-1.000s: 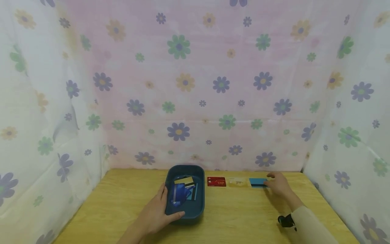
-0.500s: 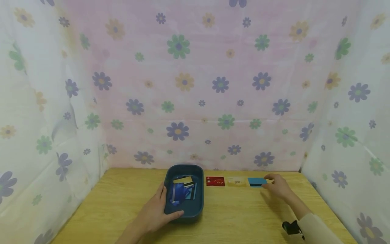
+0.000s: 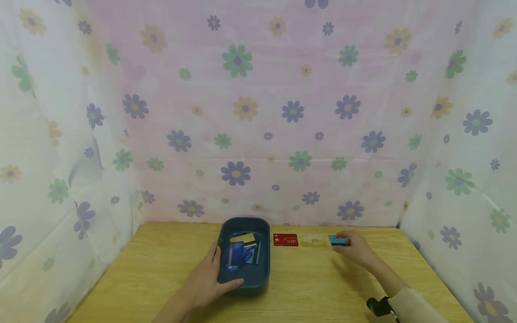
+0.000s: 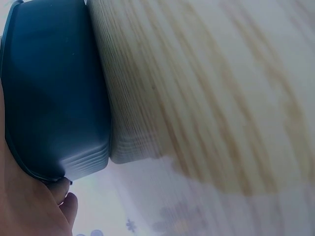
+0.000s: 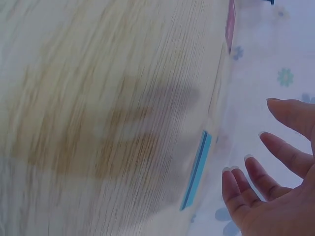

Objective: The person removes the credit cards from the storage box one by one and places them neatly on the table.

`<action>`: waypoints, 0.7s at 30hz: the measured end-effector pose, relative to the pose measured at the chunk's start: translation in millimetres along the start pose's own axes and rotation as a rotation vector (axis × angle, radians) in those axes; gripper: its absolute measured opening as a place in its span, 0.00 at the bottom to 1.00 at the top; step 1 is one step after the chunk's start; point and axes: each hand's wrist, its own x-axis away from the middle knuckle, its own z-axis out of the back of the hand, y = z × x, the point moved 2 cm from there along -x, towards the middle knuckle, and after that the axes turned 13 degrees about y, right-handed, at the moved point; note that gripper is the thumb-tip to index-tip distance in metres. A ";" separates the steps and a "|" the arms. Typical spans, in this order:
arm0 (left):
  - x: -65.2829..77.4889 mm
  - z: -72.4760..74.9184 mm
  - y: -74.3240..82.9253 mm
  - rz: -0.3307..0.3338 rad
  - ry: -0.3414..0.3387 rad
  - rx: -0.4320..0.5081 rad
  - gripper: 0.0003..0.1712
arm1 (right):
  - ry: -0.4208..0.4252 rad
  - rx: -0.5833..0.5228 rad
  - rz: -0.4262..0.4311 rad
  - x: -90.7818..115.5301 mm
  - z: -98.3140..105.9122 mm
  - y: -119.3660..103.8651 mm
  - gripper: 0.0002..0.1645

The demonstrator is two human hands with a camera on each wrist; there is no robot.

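My left hand holds a dark teal plastic box by its left side, thumb over the near rim. The left wrist view shows my fingers curled at the box's wall. Inside it lie a dark blue card, a gold card and a light blue piece with a black stripe, overlapping each other. My right hand is over the right end of a light blue card with a dark stripe. In the right wrist view its fingers are spread and apart from that card.
A red VIP card and a pale gold card lie in one row with the light blue card, right of the box. Flowered cloth walls the wooden table at the back and sides. A black device hangs at my right wrist.
My right hand has shifted left, from beside the light blue card's right end to over it, covering more of it. The left hand and the box have stayed in place.
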 end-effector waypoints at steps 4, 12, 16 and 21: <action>0.0 1.1 0.6 0.006 -0.005 0.000 0.77 | -0.026 -0.061 -0.019 2.7 -6.3 -8.8 0.28; 1.1 1.2 1.2 0.009 -0.006 -0.011 0.77 | -0.060 -0.098 -0.043 11.9 -18.6 -21.1 0.27; 0.9 0.9 1.3 0.016 -0.008 -0.013 0.78 | -0.059 -0.088 -0.002 14.5 -22.4 -29.1 0.27; 0.4 0.6 1.3 0.027 -0.009 -0.010 0.78 | -0.065 -0.082 0.029 17.8 -26.7 -40.0 0.26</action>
